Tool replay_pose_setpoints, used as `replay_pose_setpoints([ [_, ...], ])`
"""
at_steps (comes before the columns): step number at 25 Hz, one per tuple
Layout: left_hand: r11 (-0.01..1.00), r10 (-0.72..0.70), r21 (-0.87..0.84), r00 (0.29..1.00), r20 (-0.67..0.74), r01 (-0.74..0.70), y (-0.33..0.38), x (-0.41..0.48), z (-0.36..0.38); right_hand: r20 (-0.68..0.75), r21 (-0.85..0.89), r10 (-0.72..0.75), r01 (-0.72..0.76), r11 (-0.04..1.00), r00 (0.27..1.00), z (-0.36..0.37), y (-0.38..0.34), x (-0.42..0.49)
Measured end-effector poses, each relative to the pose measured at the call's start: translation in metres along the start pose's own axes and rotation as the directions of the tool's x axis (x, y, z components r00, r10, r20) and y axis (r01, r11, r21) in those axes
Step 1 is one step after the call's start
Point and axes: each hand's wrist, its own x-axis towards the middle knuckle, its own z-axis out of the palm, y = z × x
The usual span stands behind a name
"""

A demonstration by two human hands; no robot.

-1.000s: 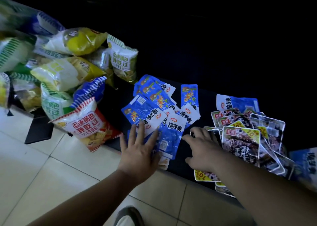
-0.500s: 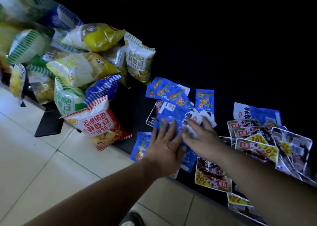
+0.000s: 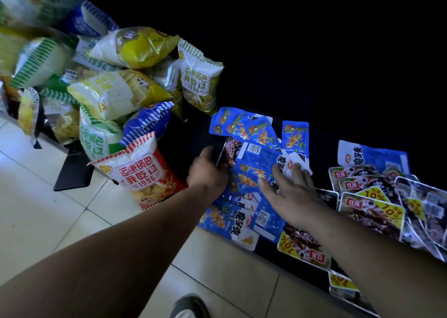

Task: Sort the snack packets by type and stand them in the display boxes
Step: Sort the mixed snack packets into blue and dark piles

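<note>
While right fingers [image 3: 279, 175] press blue packets [image 3: 251, 158], left fingers [image 3: 206, 153] grip a dark packet [image 3: 232, 149].

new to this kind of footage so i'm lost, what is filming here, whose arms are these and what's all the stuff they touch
There is no machine here: a person wears one wide-angle camera on the head, so you look down along their own arms. On a low black surface lie flat blue packets in the middle, dark packets with yellow 10% labels to the right, and a heap of big puffed bags to the left. Pale floor tiles and a shoe show below. The right hand lies flat, fingers spread, on the blue packets. The left hand curls its fingers on the edge of a dark packet half under the blue ones; that grip looks like a pinch.
</note>
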Motion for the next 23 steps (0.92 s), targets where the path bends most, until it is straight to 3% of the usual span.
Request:
replay_pose_setpoints([
  [4,0.943,-0.053,-0.323,0.996,0.072,0.074,0.019,-0.014,0.003,0.004,-0.035,0.008,-0.008,0.999,1.000,0.000,-0.001,0.001],
  [6,0.926,-0.041,-0.377,0.999,-0.008,0.034,0.028,-0.019,-0.013,-0.001,-0.036,0.020,-0.020,0.999,1.000,-0.001,-0.002,0.002],
  [8,0.947,0.016,-0.314,0.987,-0.160,-0.066,0.029,-0.028,-0.037,-0.001,-0.036,0.035,-0.035,0.999,0.999,-0.001,-0.001,0.004],
  [10,0.964,0.168,-0.151,0.939,-0.300,-0.221,0.026,-0.042,-0.064,0.016,-0.026,0.043,-0.042,0.999,0.999,-0.003,-0.005,0.002],
  [12,0.940,0.266,-0.119,0.906,-0.329,-0.320,0.024,-0.060,-0.081,-0.013,0.016,0.009,-0.009,1.000,1.000,-0.009,-0.011,-0.003],
  [14,0.922,0.270,-0.186,0.908,-0.321,-0.340,0.028,-0.079,-0.083,-0.098,0.052,-0.093,0.098,0.994,0.991,-0.017,-0.019,-0.011],
  [16,0.904,0.188,-0.314,0.930,-0.315,-0.289,0.036,-0.093,-0.081,-0.166,0.158,-0.180,0.206,0.966,0.970,-0.024,-0.025,-0.019],
  [19,0.816,-0.042,-0.573,0.980,-0.193,-0.078,0.051,-0.100,-0.071,-0.225,0.394,-0.151,0.232,0.889,0.963,-0.034,-0.022,-0.025],
  [23,0.768,-0.172,-0.635,0.982,-0.079,0.084,0.057,-0.098,-0.057,-0.217,0.524,-0.036,0.148,0.839,0.976,-0.052,-0.012,-0.021],
])
